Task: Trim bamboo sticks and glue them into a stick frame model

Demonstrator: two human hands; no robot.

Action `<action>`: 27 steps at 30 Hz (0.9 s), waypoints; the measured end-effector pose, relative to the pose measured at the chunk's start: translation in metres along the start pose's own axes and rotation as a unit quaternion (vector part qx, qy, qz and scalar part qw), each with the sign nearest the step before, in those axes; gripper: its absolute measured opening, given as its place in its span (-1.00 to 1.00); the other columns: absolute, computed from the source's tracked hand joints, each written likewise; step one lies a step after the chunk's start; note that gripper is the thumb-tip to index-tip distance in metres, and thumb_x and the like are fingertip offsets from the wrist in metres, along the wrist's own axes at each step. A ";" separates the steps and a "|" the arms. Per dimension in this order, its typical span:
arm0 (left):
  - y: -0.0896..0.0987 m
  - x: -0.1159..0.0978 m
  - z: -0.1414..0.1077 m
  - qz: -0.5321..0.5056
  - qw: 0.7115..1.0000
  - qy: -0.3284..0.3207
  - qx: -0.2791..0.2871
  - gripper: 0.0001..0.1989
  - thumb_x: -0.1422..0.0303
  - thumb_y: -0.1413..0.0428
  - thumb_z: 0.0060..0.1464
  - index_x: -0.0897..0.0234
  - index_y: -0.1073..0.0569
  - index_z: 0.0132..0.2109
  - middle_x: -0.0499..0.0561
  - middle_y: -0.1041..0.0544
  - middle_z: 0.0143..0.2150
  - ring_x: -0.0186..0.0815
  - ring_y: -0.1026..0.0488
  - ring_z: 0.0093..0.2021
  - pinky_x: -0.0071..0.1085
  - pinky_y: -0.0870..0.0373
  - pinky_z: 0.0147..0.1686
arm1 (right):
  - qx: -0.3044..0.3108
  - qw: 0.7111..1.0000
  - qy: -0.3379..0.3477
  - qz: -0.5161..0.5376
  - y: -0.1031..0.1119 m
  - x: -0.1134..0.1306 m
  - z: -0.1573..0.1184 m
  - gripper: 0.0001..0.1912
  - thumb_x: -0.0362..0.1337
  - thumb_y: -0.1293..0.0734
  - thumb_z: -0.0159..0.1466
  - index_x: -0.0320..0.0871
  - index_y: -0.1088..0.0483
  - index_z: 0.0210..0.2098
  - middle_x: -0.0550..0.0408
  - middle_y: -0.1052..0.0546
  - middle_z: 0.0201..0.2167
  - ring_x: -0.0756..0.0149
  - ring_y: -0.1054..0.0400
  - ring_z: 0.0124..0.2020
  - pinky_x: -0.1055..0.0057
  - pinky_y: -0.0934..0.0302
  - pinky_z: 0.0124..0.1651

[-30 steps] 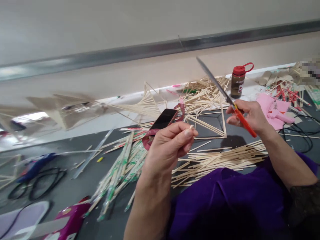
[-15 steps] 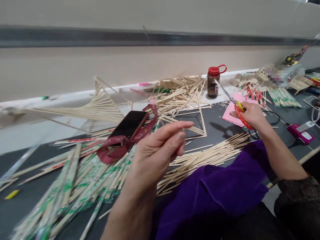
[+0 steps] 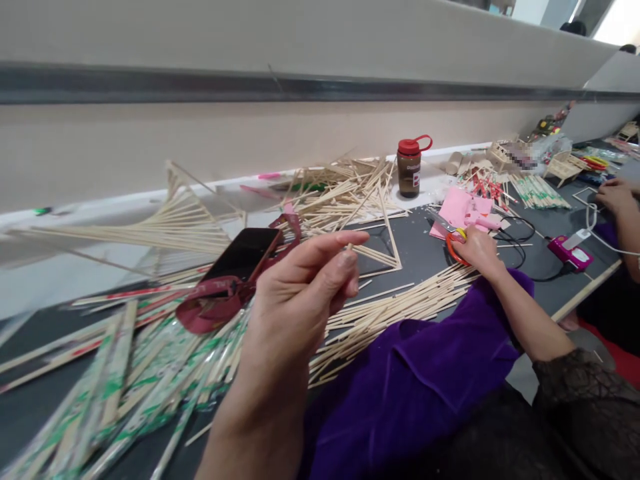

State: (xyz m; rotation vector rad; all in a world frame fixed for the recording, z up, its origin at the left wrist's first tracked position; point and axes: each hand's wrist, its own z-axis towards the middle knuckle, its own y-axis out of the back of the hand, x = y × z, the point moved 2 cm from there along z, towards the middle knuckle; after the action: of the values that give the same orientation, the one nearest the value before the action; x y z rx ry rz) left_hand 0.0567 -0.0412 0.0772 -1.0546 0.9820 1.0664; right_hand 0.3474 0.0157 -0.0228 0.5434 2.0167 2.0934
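Observation:
My left hand [image 3: 305, 293] is raised over the table, thumb and fingers pinched together. A tiny pale tip shows between them, too small to name. Low over the table on the right, my right hand [image 3: 477, 250] is closed on the scissors [image 3: 456, 245], which have red and yellow handles. Their blades point away, toward the pink paper [image 3: 453, 207]. A pink glue gun [image 3: 484, 222] lies just beyond that hand. Loose wooden sticks [image 3: 400, 303] are spread below and between my hands. Behind my left hand stands a triangular stick frame [image 3: 393, 233].
A phone [image 3: 245, 253] with a maroon lanyard [image 3: 210, 307] lies left, above packs of wrapped chopsticks [image 3: 150, 373]. A brown bottle [image 3: 409, 173] stands by the wall near a stick heap [image 3: 350, 190]. Purple cloth [image 3: 415, 373] covers the front edge. Right: a magenta box [image 3: 570, 253], cables and another person's hand [image 3: 617, 197].
My right hand has lowered the scissors from the air to the table beside the pink paper. My left hand keeps its pinch. The view has turned slightly right, bringing another person's hand into sight.

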 end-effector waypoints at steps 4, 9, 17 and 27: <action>-0.005 -0.007 -0.004 -0.006 1.000 0.005 -0.013 -0.83 0.29 -0.34 -0.01 0.14 -0.66 -0.21 -0.09 -0.37 -0.62 -0.48 -0.23 -0.61 -0.57 0.05 -0.71 | -0.002 1.000 -0.005 0.014 -0.006 -0.001 0.001 -0.53 -0.01 -0.18 0.35 -0.29 -0.40 -0.02 -0.28 -0.60 -0.12 0.01 -0.51 -0.04 0.33 -0.24 -0.13; -0.007 -0.008 -0.004 0.000 1.000 0.007 -0.020 -0.85 0.30 -0.34 -0.01 0.13 -0.66 -0.22 -0.09 -0.38 -0.60 -0.49 -0.23 -0.59 -0.56 0.05 -0.70 | -0.001 1.000 -0.012 0.020 -0.007 0.000 0.008 -0.51 -0.01 -0.16 0.38 -0.31 -0.34 0.05 -0.32 -0.57 -0.04 0.03 -0.48 0.01 0.34 -0.23 -0.06; -0.009 -0.005 -0.002 0.009 1.000 0.003 -0.029 -0.84 0.30 -0.34 -0.03 0.14 -0.67 -0.23 -0.09 -0.36 -0.62 -0.47 -0.22 -0.61 -0.55 0.09 -0.72 | 0.014 1.000 0.004 0.026 -0.007 0.007 0.017 -0.55 -0.07 -0.23 0.34 -0.32 -0.37 0.04 -0.31 -0.56 -0.04 0.01 -0.47 0.02 0.33 -0.24 -0.03; -0.008 -0.005 -0.002 0.012 0.998 -0.001 -0.055 -0.86 0.37 -0.32 -0.03 0.16 -0.67 -0.25 -0.11 -0.35 -0.61 -0.49 -0.25 -0.59 -0.59 0.02 -0.70 | -0.001 0.999 0.024 0.027 -0.001 0.002 0.006 -0.54 -0.04 -0.21 0.34 -0.28 -0.36 0.04 -0.27 -0.57 -0.06 -0.02 -0.47 0.01 0.31 -0.24 -0.05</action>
State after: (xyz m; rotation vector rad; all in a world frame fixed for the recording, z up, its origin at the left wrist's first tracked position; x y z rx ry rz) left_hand 0.0637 -0.0451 0.0835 -1.1327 0.9449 1.1507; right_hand 0.3474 0.0218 -0.0234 0.5595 2.0483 2.1587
